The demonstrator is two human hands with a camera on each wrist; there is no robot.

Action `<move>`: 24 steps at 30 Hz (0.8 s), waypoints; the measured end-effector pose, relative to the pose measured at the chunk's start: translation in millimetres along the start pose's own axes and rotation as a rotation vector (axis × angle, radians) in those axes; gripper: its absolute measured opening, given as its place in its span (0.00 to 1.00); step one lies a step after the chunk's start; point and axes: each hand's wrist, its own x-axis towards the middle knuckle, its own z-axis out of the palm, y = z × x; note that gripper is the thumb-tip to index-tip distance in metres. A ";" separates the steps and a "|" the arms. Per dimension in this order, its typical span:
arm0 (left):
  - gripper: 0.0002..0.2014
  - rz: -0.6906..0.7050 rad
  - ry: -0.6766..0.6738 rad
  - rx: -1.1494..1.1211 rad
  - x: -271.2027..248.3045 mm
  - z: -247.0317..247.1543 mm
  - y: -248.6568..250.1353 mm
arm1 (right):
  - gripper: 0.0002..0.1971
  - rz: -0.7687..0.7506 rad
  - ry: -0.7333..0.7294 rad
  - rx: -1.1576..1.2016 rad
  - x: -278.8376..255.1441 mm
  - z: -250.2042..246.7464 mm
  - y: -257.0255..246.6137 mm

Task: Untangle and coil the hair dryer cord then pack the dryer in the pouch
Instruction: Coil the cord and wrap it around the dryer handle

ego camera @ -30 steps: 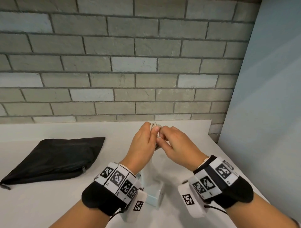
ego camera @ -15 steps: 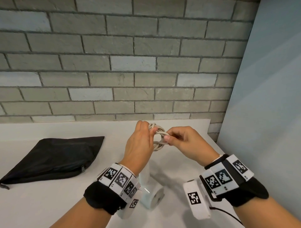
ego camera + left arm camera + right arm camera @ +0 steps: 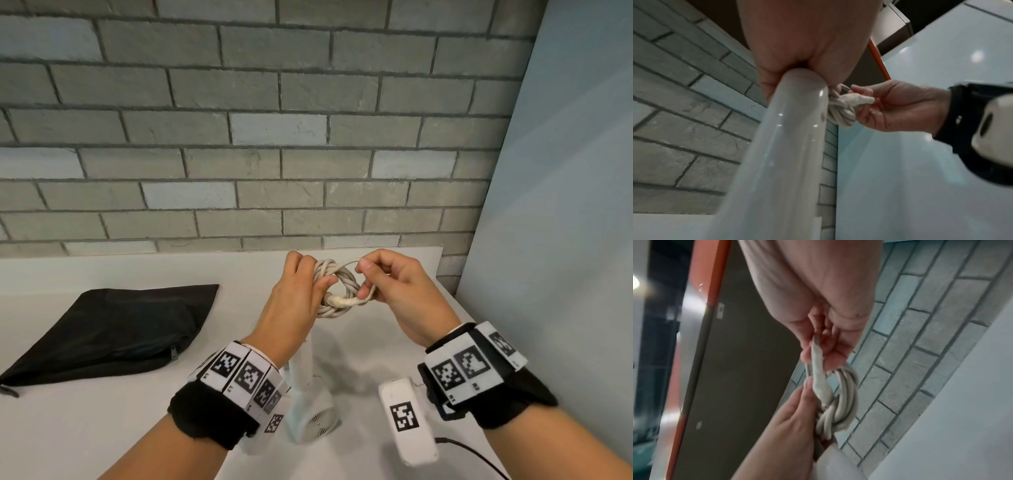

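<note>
A flat black fabric pouch with a zip (image 3: 106, 337) lies at the left of the white worktop (image 3: 68, 428), well apart from the hands. Further right, the left hand (image 3: 294, 305) is closed on one side of a small coil of off-white round cord (image 3: 342, 291), raised above the worktop, and the top of the white plastic hair dryer's handle (image 3: 789, 129) is gripped in the same hand (its vented head hangs just under the left wrist). On the coil's other side, the loose end of the cord is pinched by the right hand (image 3: 400, 294), with one strand looped over the fingertips. The cord is judged fairly stiff and springy, so the coil is best kept pinched across its turns. The dryer looks light, hard and smooth; its handle seems the safest hold.
</note>
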 end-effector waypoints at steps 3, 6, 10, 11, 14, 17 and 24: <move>0.09 -0.044 -0.034 -0.023 3.6 1.1 -0.3 | 0.10 -0.059 0.080 -0.023 0.0 7.3 2.5; 0.07 -0.071 -0.021 -0.071 4.2 -0.4 -2.4 | 0.04 -0.091 -0.084 0.144 -7.8 10.5 3.7; 0.05 -0.122 0.028 -0.127 4.8 2.9 -3.2 | 0.15 -0.261 -0.279 -0.187 -15.0 13.8 18.2; 0.05 -0.123 0.035 -0.123 5.0 3.6 -3.8 | 0.14 -0.323 -0.236 -0.313 -14.0 14.6 20.3; 0.08 -0.070 0.034 -0.103 3.7 5.3 -4.9 | 0.09 -0.421 -0.088 -0.420 -8.5 15.0 21.5; 0.09 -0.029 0.043 -0.133 1.8 5.7 -2.6 | 0.05 -0.349 0.031 -0.305 -3.7 17.2 14.9; 0.15 -0.009 0.048 -0.096 -0.5 3.8 -7.6 | 0.12 -0.059 0.093 0.164 -1.4 19.3 1.5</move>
